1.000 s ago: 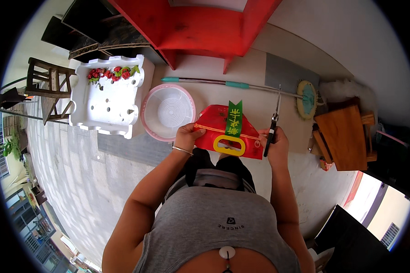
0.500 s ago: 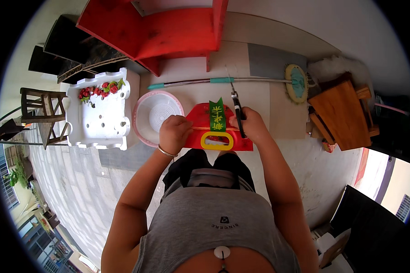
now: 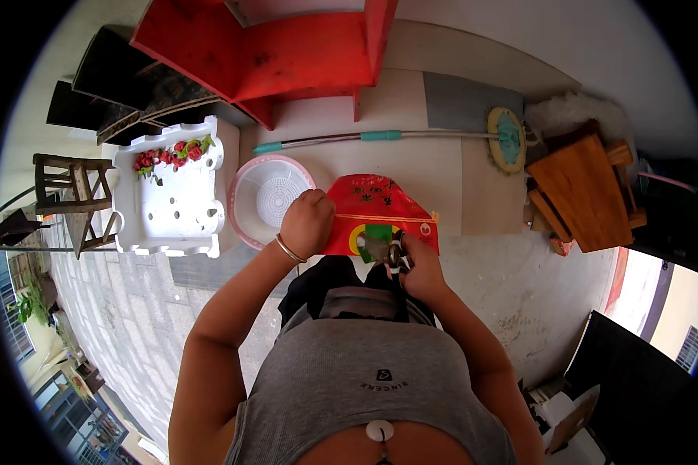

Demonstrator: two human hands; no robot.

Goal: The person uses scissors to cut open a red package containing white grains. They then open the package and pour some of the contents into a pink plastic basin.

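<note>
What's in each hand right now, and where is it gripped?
Left hand grips the red bag at its left edge; right hand holds scissors by the handles.

A red plastic bag [image 3: 376, 213] with yellow trim, a yellow ring and a green patch at its near edge is held spread out flat above the floor, just in front of the person's lap. A pair of scissors [image 3: 394, 256] with dark handles sits at the bag's near edge, by the green patch.
</note>
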